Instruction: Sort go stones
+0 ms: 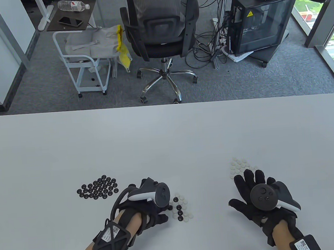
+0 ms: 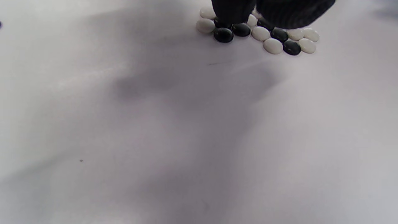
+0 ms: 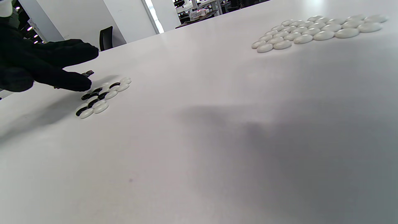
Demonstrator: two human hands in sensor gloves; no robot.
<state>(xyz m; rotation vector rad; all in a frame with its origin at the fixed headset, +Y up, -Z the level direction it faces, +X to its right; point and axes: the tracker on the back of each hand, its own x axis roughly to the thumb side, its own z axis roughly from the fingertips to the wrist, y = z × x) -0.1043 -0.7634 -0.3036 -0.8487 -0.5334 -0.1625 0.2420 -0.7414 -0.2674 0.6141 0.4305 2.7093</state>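
while left hand touches mixed stones, right hand hovers flat.

sorted pile left on table | mixed pile centre | second sorted pile right

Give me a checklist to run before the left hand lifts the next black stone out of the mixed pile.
1. Black stones remain in the mixed pile: ok, several show among the white ones.
2. Left hand at the mixed pile: ok, its fingertips are on the pile's near edge.
3. Stone already pinched in the left hand: cannot tell, the fingers cover their own tips.
4. Black pile holds only black stones: ok.
5. White pile holds only white stones: ok.
6. Right hand out of the way: ok, it is open, spread near the white pile, well apart from the left hand.
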